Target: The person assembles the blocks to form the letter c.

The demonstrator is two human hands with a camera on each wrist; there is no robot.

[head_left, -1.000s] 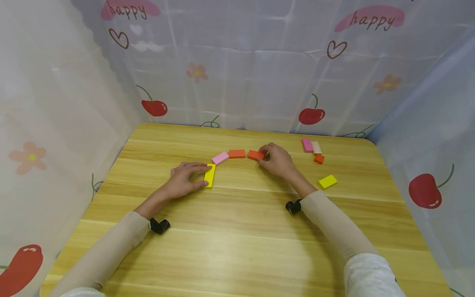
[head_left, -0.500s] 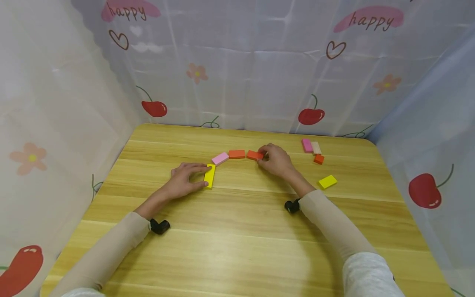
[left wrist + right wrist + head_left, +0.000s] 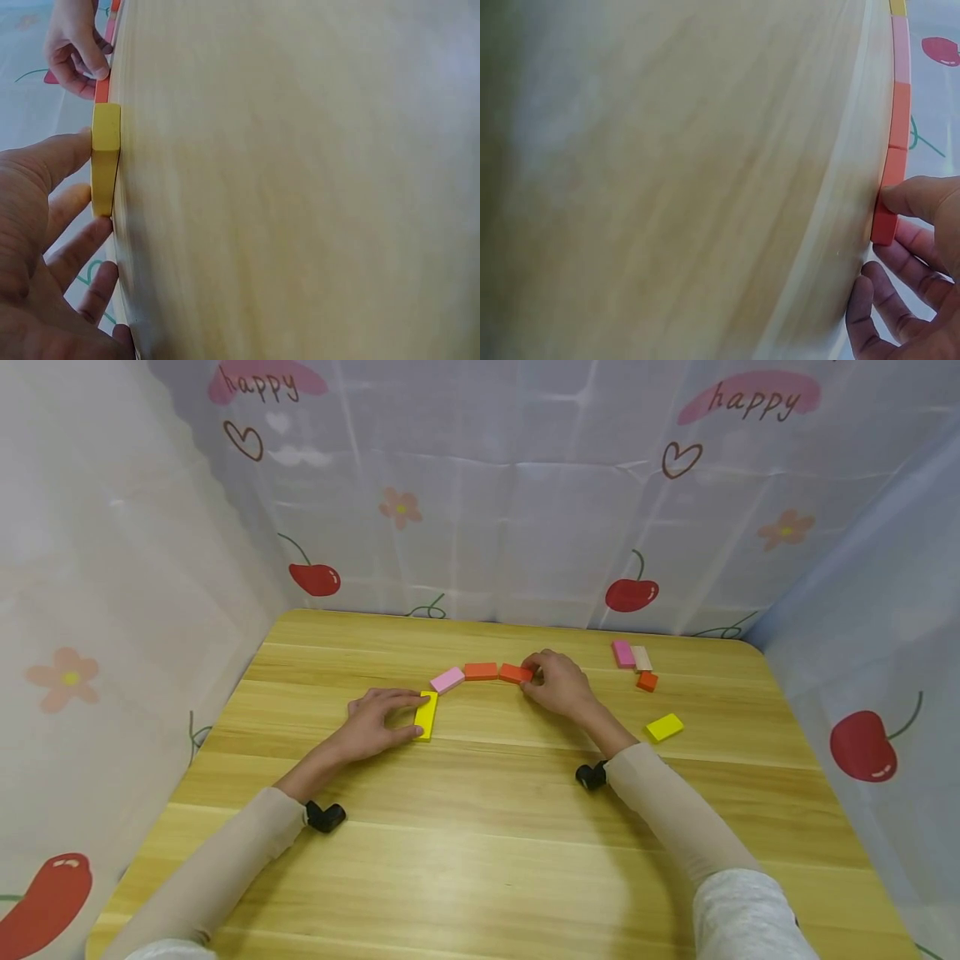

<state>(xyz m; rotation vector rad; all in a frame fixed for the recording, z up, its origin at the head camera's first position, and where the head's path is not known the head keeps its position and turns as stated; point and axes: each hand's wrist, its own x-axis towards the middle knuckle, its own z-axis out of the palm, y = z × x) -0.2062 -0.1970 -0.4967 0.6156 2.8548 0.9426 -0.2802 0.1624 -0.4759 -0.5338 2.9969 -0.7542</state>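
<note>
A yellow block (image 3: 425,716) lies flat on the wooden table, and the left hand (image 3: 375,724) rests its thumb and forefinger on top of it, the other fingers spread beyond. In the left wrist view the thumb (image 3: 71,154) is at the near end of the block. The right hand (image 3: 558,685) pinches the right end of an orange-red block (image 3: 512,673); in the right wrist view its thumb (image 3: 911,196) presses the near side. Between the hands, a light pink block (image 3: 447,680) and an orange block (image 3: 481,672) continue the curved row.
Back right on the table (image 3: 480,860) lie a darker pink block (image 3: 623,654), a pale wood block (image 3: 641,658) and a small orange block (image 3: 647,682). Nearer, right of the right forearm, lies another yellow block (image 3: 664,727). Printed curtains (image 3: 495,527) enclose the table's back and sides.
The right hand has shifted the orange-red block very slightly left, toward the orange one. The left hand stays on the yellow block.
</note>
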